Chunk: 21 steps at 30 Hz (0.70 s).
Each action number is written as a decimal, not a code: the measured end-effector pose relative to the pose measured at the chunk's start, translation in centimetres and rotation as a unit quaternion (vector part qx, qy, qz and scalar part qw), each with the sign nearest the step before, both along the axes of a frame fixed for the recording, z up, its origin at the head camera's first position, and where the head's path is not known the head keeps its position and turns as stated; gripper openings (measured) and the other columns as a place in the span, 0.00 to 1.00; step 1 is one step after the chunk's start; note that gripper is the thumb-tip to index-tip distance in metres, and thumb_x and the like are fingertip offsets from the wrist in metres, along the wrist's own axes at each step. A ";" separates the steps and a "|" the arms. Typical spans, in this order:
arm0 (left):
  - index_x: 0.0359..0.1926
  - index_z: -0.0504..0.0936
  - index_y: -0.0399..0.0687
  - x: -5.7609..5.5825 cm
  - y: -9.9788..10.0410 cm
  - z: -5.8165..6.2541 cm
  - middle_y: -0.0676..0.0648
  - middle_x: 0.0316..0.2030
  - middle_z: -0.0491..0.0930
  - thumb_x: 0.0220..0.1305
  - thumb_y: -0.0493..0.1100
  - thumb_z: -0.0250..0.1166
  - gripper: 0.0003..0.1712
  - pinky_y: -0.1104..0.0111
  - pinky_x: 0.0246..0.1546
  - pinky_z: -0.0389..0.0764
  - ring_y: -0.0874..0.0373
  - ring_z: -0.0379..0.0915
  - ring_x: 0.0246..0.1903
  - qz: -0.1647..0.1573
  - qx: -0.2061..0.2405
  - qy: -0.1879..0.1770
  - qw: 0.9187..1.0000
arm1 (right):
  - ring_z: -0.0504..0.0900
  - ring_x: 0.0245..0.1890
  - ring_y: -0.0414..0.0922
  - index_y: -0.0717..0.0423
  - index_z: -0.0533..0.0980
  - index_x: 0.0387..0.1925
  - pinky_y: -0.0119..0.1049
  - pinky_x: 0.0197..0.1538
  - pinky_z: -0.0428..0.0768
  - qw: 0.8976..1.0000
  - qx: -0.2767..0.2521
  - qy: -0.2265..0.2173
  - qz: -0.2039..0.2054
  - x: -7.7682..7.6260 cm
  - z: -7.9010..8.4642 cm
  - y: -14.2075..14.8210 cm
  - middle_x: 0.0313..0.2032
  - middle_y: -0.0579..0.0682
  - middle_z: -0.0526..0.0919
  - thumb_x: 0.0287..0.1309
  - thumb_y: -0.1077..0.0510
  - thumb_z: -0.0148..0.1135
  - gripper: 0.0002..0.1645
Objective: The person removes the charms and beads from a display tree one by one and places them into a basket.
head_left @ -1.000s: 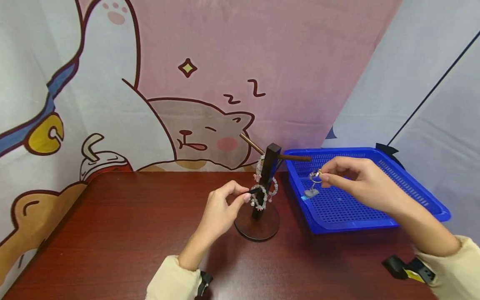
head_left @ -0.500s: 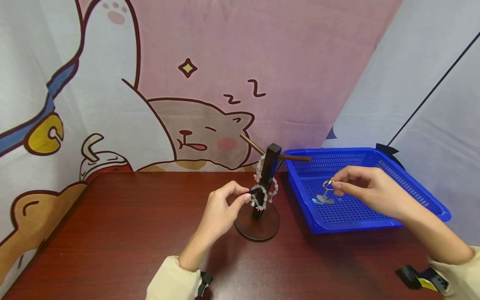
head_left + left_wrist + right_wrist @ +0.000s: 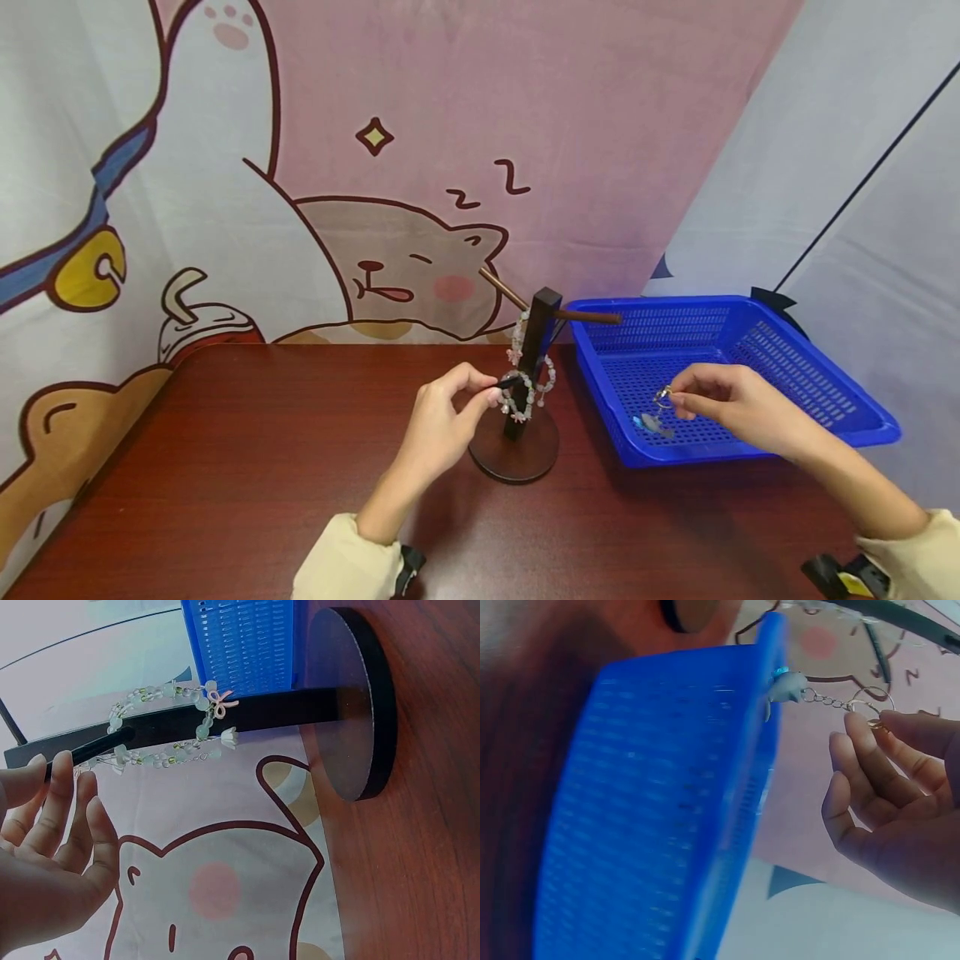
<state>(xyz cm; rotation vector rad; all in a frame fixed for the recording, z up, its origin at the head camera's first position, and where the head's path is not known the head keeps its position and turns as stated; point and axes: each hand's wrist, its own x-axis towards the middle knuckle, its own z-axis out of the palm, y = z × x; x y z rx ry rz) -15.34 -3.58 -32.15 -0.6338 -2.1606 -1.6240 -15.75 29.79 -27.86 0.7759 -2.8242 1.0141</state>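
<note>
A dark wooden jewellery stand (image 3: 539, 337) with a round base (image 3: 516, 461) stands mid-table. My left hand (image 3: 444, 417) pinches the end of its black peg (image 3: 90, 747) between thumb and fingertips. From that peg hangs a pale green beaded bracelet (image 3: 150, 760) with a pink bow and white flower charms. Other beaded bracelets hang around the post, one of them a pink-charmed bracelet (image 3: 517, 335). Over the blue basket, my right hand (image 3: 738, 410) pinches the gold ring of a keychain (image 3: 826, 698). Its grey, whale-like charm (image 3: 788, 688) dangles from a short chain, with a bright blue piece beside it.
The blue plastic basket (image 3: 626, 442) sits right of the stand, its perforated floor visible. Two brown upper pegs jut from the post, the right peg (image 3: 592, 317) reaching over the basket's rim. A cartoon-printed cloth (image 3: 600, 167) hangs behind the reddish-brown table (image 3: 300, 467).
My right hand has moved right, then lowered toward the basket floor, carrying the keychain. My left hand keeps its pinch on the peg, and the stand has stayed put.
</note>
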 end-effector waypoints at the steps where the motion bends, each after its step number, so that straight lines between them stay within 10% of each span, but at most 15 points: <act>1: 0.32 0.80 0.40 0.0 0.0 0.0 0.50 0.24 0.81 0.55 0.33 0.64 0.02 0.72 0.25 0.73 0.57 0.75 0.23 0.000 0.000 0.000 1.000 | 0.78 0.26 0.39 0.58 0.77 0.34 0.30 0.30 0.76 1.000 0.000 -0.004 0.002 0.0 -0.3 0.1 0.24 0.41 0.79 0.58 0.67 0.56 0.04; 21: 0.31 0.79 0.39 -0.2 -0.1 -0.3 0.48 0.25 0.81 0.57 0.35 0.63 0.02 0.72 0.23 0.72 0.58 0.75 0.22 -0.004 -0.005 0.047 0.999 | 0.77 0.25 0.40 0.57 0.75 0.33 0.32 0.27 0.75 1.000 0.013 -0.015 0.016 -0.3 -1.1 0.1 0.25 0.40 0.79 0.57 0.69 0.55 0.06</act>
